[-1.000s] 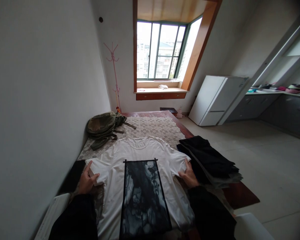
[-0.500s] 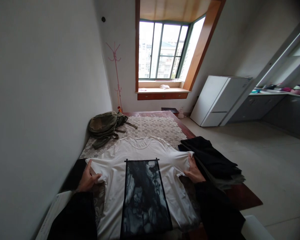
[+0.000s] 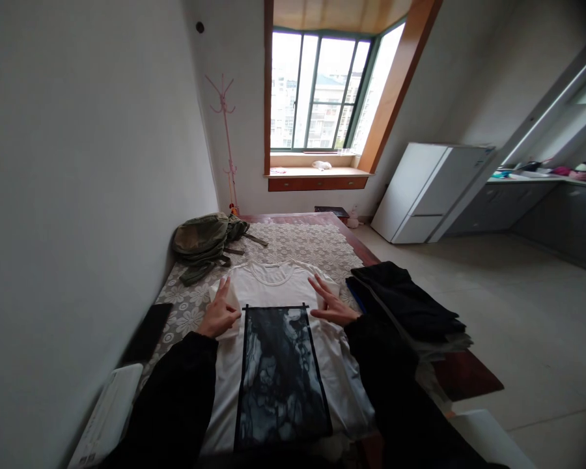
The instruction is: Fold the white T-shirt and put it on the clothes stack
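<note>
White T-shirt (image 3: 273,286) soft matt cotton-like cloth, dark print panel (image 3: 278,371) slightly sheeny. Lace cloth (image 3: 303,244) rough, openwork, over glossy red-brown wood tabletop (image 3: 469,381). Backpack (image 3: 202,238) coarse olive canvas. Folded dark clothes (image 3: 410,306) matt fabric. Fridge (image 3: 430,192) smooth white. Floor (image 3: 517,312) glossy tile.

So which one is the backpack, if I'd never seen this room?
Start at the long table with the lace cloth, along the left wall. The backpack slumps at its far left, beyond the white T-shirt. It is the only olive-green, strapped thing; the clothes pile is dark.
</note>
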Tool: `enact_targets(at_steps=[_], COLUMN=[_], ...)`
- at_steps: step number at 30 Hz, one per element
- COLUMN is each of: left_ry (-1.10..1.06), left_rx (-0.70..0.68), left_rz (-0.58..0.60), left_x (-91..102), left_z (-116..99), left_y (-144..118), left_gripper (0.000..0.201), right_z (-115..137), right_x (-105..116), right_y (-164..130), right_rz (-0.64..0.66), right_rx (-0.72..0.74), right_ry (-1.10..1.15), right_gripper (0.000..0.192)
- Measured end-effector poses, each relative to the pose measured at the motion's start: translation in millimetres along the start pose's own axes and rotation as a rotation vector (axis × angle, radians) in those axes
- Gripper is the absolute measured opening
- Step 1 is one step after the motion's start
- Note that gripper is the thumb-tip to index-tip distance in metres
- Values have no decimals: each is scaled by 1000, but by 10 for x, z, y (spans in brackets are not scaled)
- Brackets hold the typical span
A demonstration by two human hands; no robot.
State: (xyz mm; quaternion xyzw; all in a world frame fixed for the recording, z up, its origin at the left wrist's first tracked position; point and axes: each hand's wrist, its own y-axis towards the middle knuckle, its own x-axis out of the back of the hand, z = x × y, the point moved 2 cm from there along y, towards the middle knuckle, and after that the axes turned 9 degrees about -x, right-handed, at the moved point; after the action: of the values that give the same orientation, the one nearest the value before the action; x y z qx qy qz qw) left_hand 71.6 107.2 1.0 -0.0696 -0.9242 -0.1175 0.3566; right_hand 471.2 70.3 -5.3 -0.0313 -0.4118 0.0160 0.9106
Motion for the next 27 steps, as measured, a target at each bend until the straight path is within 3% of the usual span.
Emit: enact_targets(at_steps=[3, 7, 12, 19, 27], left_ry=[-2, 230, 313, 391, 487], left_rx=[-4, 14, 14, 18, 98], left_rz=[85, 59, 76, 154, 178], left_x=[26, 221, 282, 264, 358], left_z=[43, 370, 703, 851, 940], left_y=[98, 248, 497, 795, 861], left_gripper=[81, 57, 45, 29, 23], right_z=[-5, -300, -591, -608, -685], right_x=[-25, 81, 236, 326, 373], right_y=[180, 372, 610, 925, 1102], right_rz=[-57, -185, -148, -36, 59], right_rx=[-9, -108, -230, -245, -237], right_ry=[135, -163, -376, -525, -567], right_gripper=[69, 52, 45, 10, 23])
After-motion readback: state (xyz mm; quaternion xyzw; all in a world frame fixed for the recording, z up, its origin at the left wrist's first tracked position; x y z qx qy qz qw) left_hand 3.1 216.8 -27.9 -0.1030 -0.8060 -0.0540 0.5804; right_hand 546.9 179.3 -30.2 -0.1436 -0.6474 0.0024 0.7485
